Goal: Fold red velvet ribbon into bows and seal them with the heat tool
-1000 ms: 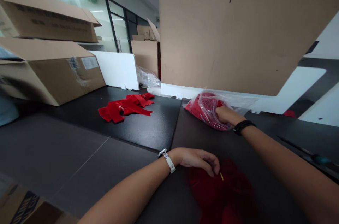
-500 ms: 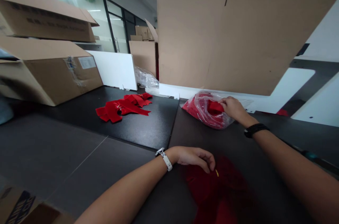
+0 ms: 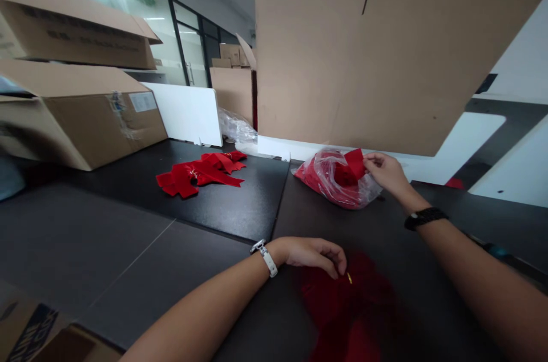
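Note:
My right hand (image 3: 389,172) pinches the end of a red ribbon piece (image 3: 354,163). The piece sticks up out of the mouth of a clear plastic bag (image 3: 363,193), which is filled with red fabric and lies on the dark table. Lower down, my left hand (image 3: 319,256) is closed, fingers curled, at the upper edge of a dark red bow (image 3: 342,305) with a small yellow tie. The bow is dim and blurred, and the fingertips' hold is partly hidden. To the left, several red bows (image 3: 201,173) lie overlapping on a black board.
The black board (image 3: 240,210) lies on the table's left part. Open cardboard boxes (image 3: 103,128) stand at the left. A large cardboard panel (image 3: 355,65) rises behind the bag, with a white divider (image 3: 186,113) further left. Another box (image 3: 38,333) is at the lower left.
My right hand has moved slightly up and right, drawing the red ribbon piece further out of the bag. My left hand and the bow beneath it have stayed nearly still.

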Demonstrator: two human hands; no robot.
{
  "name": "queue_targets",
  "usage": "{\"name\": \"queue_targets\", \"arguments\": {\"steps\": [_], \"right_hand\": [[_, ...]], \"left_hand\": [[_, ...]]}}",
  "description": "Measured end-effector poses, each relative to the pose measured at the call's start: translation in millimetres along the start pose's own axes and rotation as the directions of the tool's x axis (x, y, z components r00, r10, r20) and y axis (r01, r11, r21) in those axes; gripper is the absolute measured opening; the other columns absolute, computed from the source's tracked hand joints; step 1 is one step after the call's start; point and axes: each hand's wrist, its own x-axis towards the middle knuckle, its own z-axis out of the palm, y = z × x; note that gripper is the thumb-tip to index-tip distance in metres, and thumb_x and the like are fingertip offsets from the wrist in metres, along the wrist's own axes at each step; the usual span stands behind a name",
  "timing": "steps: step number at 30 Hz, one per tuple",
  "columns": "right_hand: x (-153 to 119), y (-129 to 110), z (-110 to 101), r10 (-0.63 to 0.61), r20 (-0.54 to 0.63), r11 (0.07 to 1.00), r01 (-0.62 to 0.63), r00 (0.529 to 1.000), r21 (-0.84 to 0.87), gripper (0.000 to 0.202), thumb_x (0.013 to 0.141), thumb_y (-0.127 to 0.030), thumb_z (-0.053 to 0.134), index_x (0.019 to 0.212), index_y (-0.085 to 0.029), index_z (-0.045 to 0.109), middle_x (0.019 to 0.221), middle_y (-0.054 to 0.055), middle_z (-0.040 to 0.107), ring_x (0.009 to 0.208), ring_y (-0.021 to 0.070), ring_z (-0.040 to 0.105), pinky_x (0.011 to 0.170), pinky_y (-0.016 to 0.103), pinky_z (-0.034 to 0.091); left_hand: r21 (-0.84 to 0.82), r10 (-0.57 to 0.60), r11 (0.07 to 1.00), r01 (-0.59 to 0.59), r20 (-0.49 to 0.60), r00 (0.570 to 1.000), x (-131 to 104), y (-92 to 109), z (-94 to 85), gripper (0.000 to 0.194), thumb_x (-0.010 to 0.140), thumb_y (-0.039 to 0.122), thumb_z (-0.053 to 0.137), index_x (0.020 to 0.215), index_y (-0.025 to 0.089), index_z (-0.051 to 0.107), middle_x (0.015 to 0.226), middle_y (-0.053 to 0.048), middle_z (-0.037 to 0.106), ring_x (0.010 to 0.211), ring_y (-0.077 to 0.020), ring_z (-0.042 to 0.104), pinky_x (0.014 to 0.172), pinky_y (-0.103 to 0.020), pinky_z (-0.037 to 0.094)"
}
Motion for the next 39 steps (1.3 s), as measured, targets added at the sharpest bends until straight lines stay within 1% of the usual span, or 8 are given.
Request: {"name": "queue_targets", "arguments": {"steps": [4,7,11,16,21,24,29,39], "right_hand": [[-29.1,-12.1,-3.6,0.032,0.031,0.973,-0.038,0.999,0.226,0.016,0.08,-0.029,0.051,0.09,-0.017,0.057,0.078,0.006,0.064,0.062,0.0138,0.059,0.063,0.027,0.051],[-66.6,-29.8,-4.5,0.055,0.238,0.803,-0.185,0.97,0.567,0.033,0.067,-0.036,0.071,0.091,-0.018,0.057,0.068,0.0,0.059,0.058,0.0113,0.055,0.058,0.024,0.049],[-109.7,-53.4,-7.5,-0.122,0.372,0.719,-0.176,0.92,0.673,0.034,0.067,-0.041,0.076,0.081,-0.017,0.056,0.066,-0.002,0.056,0.052,0.0068,0.048,0.05,0.019,0.042],[-124.1,-65.9,-20.5,-0.248,0.374,0.72,-0.088,0.894,0.688,0.026,0.077,-0.04,0.069,0.077,-0.017,0.057,0.07,0.001,0.057,0.056,0.0082,0.05,0.05,0.019,0.042],[-126.0,-69.5,-31.0,-0.264,0.151,0.689,0.077,0.953,0.721,0.019,0.079,-0.033,0.067,0.082,-0.02,0.054,0.072,-0.001,0.055,0.057,0.0079,0.052,0.05,0.018,0.045],[-130.4,-69.6,-35.3,-0.296,-0.032,0.717,0.244,0.955,0.653,0.018,0.079,-0.026,0.067,0.082,-0.022,0.049,0.072,-0.002,0.053,0.06,0.0087,0.054,0.053,0.018,0.047],[-136.4,-70.8,-38.8,-0.38,0.205,0.79,0.201,0.902,0.579,0.016,0.082,-0.033,0.064,0.09,-0.021,0.056,0.082,0.003,0.063,0.073,0.0146,0.063,0.064,0.025,0.054],[-127.2,-57.0,-30.7,-0.267,0.247,0.739,0.034,0.931,0.673,0.016,0.082,-0.037,0.065,0.086,-0.022,0.062,0.086,0.004,0.068,0.078,0.0168,0.066,0.072,0.029,0.057]], "left_hand": [[0.112,0.061,0.992,-0.058,-0.03,0.998,-6.8,10.1,2.9,0.014,0.076,0.016,0.061,0.089,0.01,0.06,0.08,0.001,0.055,0.073,-0.0033,0.047,0.071,-0.016,0.035],[0.28,0.176,0.953,-0.115,-0.205,0.963,-14.1,19.2,9.6,0.027,0.082,0.03,0.06,0.1,0.011,0.061,0.081,-0.001,0.056,0.071,-0.0042,0.046,0.068,-0.017,0.035],[0.4,0.441,0.878,-0.264,-0.457,0.772,-24.8,31.6,23.9,0.039,0.081,0.042,0.06,0.103,0.01,0.056,0.087,-0.004,0.056,0.076,-0.0056,0.048,0.07,-0.017,0.038],[0.51,0.707,0.703,-0.495,-0.427,0.564,-33.5,69.3,39.6,0.036,0.085,0.046,0.054,0.096,0.011,0.05,0.088,-0.005,0.055,0.078,-0.0064,0.048,0.074,-0.019,0.042],[0.509,0.63,0.749,-0.425,-0.347,0.695,-30.4,121.1,43.2,0.03,0.089,0.041,0.049,0.087,0.011,0.049,0.082,-0.004,0.053,0.071,-0.0042,0.046,0.07,-0.017,0.042],[0.533,0.617,0.751,-0.389,-0.358,0.7,-27.4,129.9,39.7,0.031,0.087,0.042,0.052,0.084,0.011,0.05,0.081,-0.002,0.05,0.07,-0.0035,0.044,0.066,-0.016,0.04],[0.539,0.64,0.738,-0.406,-0.368,0.674,-28.1,116.1,31.7,0.043,0.083,0.051,0.054,0.072,0.01,0.05,0.075,-0.001,0.047,0.07,-0.004,0.043,0.067,-0.016,0.04],[0.491,0.624,0.772,-0.404,-0.459,0.633,-24.8,110.8,26.4,0.035,0.087,0.042,0.05,0.072,0.011,0.051,0.074,-0.001,0.051,0.068,-0.0032,0.049,0.067,-0.016,0.043]]}}
